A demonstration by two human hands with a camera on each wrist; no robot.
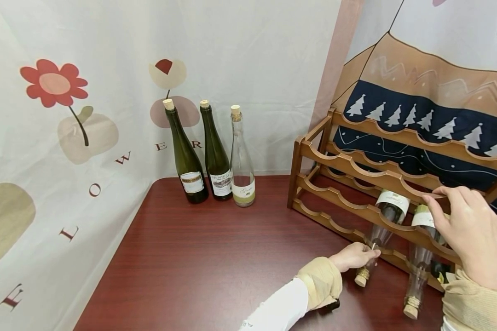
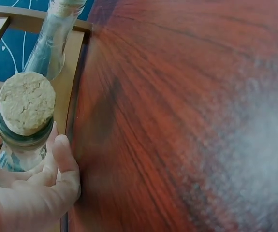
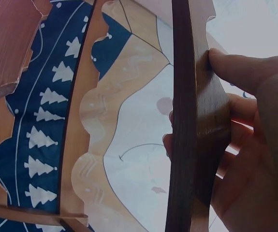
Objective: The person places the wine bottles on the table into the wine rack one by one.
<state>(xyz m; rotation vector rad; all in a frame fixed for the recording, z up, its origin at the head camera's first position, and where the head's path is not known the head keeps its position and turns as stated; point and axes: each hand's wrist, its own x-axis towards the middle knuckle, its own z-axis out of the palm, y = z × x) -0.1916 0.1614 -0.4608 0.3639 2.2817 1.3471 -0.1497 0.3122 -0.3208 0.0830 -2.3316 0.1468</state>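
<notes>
A pale cloth backdrop [image 1: 273, 59] fills the upper frame, printed with flowers and letters at left and white trees on dark blue at right. Below it spreads the reddish-brown table [image 1: 215, 248], its wood grain streaked. The brown wooden rack [image 1: 352, 203] stands at the right, its rails cut in scallops. The right hand [image 1: 470, 225], at the right edge, grasps the top front rail, thumb on one side and fingers round the other, hiding part of the rack behind it.

Three corked bottles stand upright at centre left: two of dark green glass [image 1: 187, 156] [image 1: 216, 156] and a clear one [image 1: 243, 170] with a pale, green-edged label. In the lower right, the held bottle [image 1: 380, 234], clear with a white label, slants through the rack, neck towards the viewer and lower than its base; a middle rail crosses in front of it. A second clear bottle [image 1: 420, 259] slants likewise to its right. The left hand [image 1: 355, 256], lower right of centre, grips the held bottle by the neck, covering part of it. Smallest is that bottle's cork [image 2: 26, 104], pale and crumbly-faced, protruding beyond the fingers.
</notes>
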